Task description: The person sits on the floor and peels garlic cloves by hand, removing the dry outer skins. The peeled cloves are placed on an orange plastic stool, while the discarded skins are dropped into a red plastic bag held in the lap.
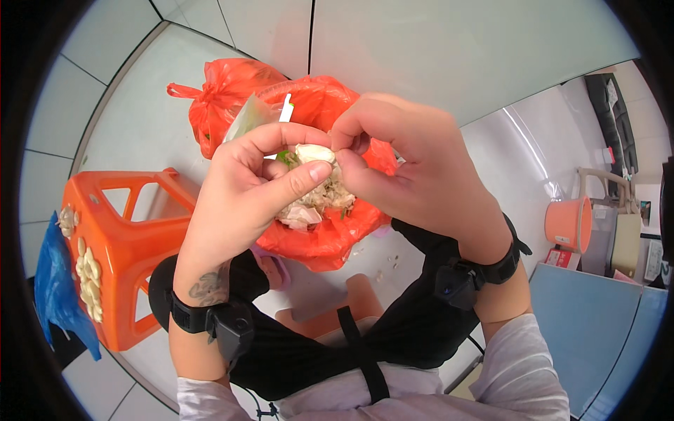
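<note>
Between the thumb and fingers of my left hand (263, 176) is a pale garlic clove (315, 153). The fingertips of my right hand (403, 158) are pinched together at the clove's right end; whether they grip a bit of skin cannot be made out. Both hands are above a bin lined with a red plastic bag (326, 244). Inside the bag lies a heap of dry garlic skins (331, 194) with a few green scraps, partly hidden by my hands. Several peeled garlic cloves (88, 276) and a garlic bulb (67, 221) rest on the orange plastic stool (121, 252) to my left.
A knotted red plastic bag (226, 100) stands behind the bin. A blue plastic bag (58, 284) hangs beside the stool. Small scraps (392, 260) dot the floor by my feet. At right are a pink bucket (566, 223) and a blue-topped surface (584, 326).
</note>
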